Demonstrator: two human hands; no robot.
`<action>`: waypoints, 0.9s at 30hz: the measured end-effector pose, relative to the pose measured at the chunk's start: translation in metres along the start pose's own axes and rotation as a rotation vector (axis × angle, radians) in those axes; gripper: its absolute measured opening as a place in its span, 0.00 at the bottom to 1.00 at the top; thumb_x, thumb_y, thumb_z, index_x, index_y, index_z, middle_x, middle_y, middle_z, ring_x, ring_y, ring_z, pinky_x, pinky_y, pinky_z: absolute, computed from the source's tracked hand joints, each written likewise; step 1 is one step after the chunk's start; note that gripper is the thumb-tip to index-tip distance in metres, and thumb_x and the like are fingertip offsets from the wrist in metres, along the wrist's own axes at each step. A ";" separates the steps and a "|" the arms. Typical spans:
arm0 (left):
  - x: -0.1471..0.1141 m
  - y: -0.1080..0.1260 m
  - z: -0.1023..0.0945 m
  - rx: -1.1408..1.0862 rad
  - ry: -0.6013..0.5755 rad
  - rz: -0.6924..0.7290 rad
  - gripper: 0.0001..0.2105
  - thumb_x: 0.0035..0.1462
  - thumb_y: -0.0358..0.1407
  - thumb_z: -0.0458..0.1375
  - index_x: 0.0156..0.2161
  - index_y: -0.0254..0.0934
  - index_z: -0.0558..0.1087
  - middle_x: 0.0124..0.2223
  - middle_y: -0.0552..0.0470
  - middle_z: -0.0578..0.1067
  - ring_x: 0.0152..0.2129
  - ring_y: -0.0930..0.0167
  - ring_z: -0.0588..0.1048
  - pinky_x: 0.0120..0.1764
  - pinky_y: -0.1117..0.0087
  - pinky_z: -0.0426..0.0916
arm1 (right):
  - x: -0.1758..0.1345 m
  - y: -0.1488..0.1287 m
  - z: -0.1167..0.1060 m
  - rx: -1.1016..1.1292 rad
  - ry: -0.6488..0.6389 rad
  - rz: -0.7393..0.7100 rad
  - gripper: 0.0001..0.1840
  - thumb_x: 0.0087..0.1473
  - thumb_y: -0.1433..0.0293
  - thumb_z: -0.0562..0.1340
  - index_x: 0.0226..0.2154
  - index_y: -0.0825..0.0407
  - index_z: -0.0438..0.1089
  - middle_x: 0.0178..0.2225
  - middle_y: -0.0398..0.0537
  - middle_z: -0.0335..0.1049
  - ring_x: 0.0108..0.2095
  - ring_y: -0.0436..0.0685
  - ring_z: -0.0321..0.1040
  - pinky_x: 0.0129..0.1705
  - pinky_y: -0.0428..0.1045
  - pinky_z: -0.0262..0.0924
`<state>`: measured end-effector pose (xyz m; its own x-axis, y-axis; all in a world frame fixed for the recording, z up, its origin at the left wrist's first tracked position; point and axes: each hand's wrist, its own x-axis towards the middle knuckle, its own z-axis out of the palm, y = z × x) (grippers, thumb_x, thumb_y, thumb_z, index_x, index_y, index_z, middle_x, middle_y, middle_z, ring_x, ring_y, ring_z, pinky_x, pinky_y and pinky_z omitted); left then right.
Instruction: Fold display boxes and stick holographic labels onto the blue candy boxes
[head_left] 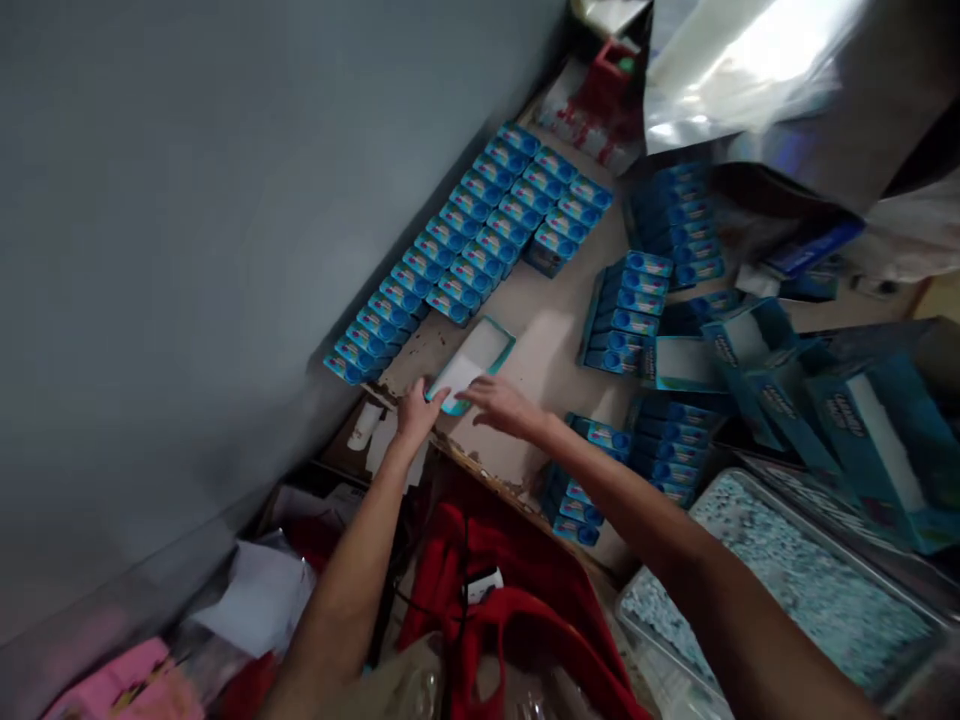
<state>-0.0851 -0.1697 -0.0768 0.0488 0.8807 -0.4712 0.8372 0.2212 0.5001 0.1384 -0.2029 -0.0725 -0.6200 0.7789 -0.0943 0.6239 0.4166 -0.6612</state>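
Your left hand (pixel 418 412) grips the near left corner of a flat carton (pixel 476 358), thumb over its top. Your right hand (pixel 501 402) is half curled at the carton's near end, its fingertips over the white face; the picture is dim and a little blurred there, so I cannot tell whether they pinch anything or merely rest. The carton lies at a slant on the table (pixel 544 365), white side up with blue-green edges, and its near end sits close to the worn table edge (pixel 491 478).

That edge is your first worry: if your left thumb slips while your right fingers press or pull towards you, the carton could tip off it. Hard pressure on one corner might also crease the card.

Beyond the carton, the long rows of blue boxes (pixel 469 240) stand just beside its far left side. A sudden push away from you could drive it into them and knock the nearest out of line.

Mind your right forearm too. It reaches over the near stack of blue boxes (pixel 577 532), and a dropped elbow or a wide swing could topple some. Further right, the same arm passes above the tray (pixel 660 640) of pale blue granules (pixel 795 570), where a dragging arm could scatter the contents.
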 end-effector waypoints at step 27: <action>0.013 0.022 0.026 0.145 -0.223 -0.031 0.05 0.54 0.27 0.67 0.36 0.38 0.80 0.40 0.39 0.82 0.43 0.52 0.81 0.49 0.51 0.74 | 0.075 0.012 -0.053 -0.096 -0.327 0.245 0.24 0.55 0.76 0.63 0.53 0.48 0.78 0.51 0.52 0.78 0.53 0.62 0.69 0.56 0.54 0.60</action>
<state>-0.0516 -0.1643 -0.0906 0.1273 0.7569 -0.6410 0.9088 0.1699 0.3811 0.1242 -0.1151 -0.0481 -0.5566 0.6766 -0.4820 0.8036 0.2912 -0.5191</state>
